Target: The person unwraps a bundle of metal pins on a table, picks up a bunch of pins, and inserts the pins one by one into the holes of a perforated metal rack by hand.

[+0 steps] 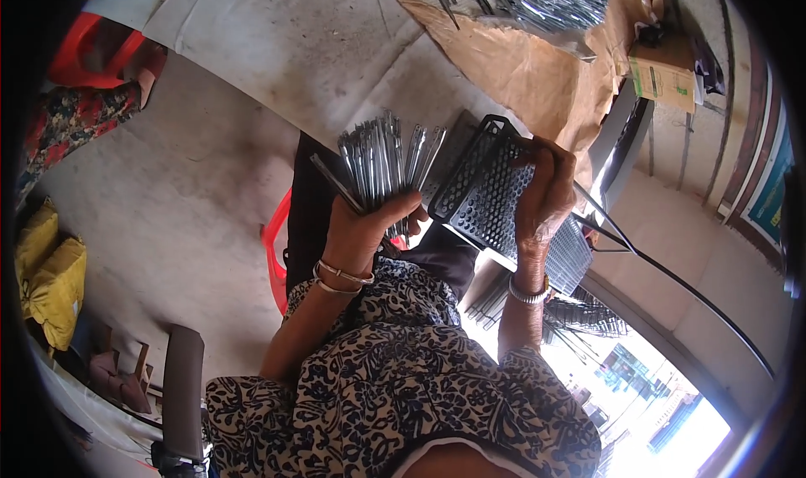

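- Left hand (357, 226), frame centre: closed round a bundle of thin silvery-dark sticks (378, 159), upper ends fanned.
- Right hand (543, 197), right of centre: fingers curled on the edge of a black perforated basket (495, 188), tilted.
- Upper right: pile of similar sticks (554, 0) by brown paper (512, 71) on the surface (285, 37).
- Far left: yellow sacks (54, 289).

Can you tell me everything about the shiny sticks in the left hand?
The shiny sticks are many thin, straight, silvery-dark pieces in a bundle, perhaps metal or plastic; I can't tell. The left hand wraps their lower part, and their upper ends fan out, a few leaning leftward. They're left of the black basket.
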The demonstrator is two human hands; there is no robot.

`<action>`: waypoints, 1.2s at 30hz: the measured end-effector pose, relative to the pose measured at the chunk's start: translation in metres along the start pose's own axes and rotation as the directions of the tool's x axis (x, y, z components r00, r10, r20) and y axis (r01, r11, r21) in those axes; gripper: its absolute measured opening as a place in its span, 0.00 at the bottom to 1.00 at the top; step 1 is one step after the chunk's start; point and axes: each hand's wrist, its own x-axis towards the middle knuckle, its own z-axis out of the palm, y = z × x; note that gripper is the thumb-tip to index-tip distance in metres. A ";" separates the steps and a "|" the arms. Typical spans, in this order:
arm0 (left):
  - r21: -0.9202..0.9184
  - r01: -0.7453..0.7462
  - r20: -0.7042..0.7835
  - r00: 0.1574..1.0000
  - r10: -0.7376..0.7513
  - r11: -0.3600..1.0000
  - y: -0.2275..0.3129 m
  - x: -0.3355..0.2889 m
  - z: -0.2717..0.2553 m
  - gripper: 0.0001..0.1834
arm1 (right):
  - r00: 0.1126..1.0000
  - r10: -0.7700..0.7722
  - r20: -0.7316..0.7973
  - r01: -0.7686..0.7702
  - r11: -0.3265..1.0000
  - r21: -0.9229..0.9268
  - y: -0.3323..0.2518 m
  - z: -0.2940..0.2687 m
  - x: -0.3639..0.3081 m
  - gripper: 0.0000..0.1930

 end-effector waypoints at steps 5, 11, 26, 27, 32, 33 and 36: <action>0.004 0.011 0.025 1.000 -0.011 1.000 0.001 0.002 0.004 0.04 | 1.000 -0.023 0.011 0.023 0.999 0.026 0.005 -0.002 -0.001 0.10; 0.021 -0.008 0.065 0.998 0.006 1.000 0.000 0.001 0.010 0.04 | 0.996 0.010 -0.090 -0.003 0.996 0.084 0.001 -0.006 -0.007 0.16; 0.184 -0.169 0.106 0.983 0.151 0.968 -0.007 -0.056 0.053 0.07 | 0.875 0.059 0.481 -0.439 0.518 0.734 -0.044 -0.041 -0.039 0.04; 0.201 -0.177 0.086 0.983 0.162 0.964 -0.006 -0.061 0.056 0.07 | 0.881 0.048 0.470 -0.427 0.508 0.748 -0.045 -0.045 -0.041 0.04; 0.213 -0.144 0.135 0.984 0.117 0.966 -0.018 -0.072 0.059 0.08 | 0.869 0.024 0.493 -0.457 0.420 0.784 -0.037 -0.060 -0.051 0.06; 0.216 -0.173 0.139 0.980 0.145 0.961 -0.019 -0.075 0.060 0.09 | 0.867 0.029 0.498 -0.464 0.414 0.783 -0.037 -0.062 -0.054 0.06; 0.264 -0.173 0.110 0.983 0.148 0.949 -0.022 -0.081 0.063 0.09 | 0.873 0.020 0.488 -0.448 0.430 0.784 -0.037 -0.068 -0.058 0.08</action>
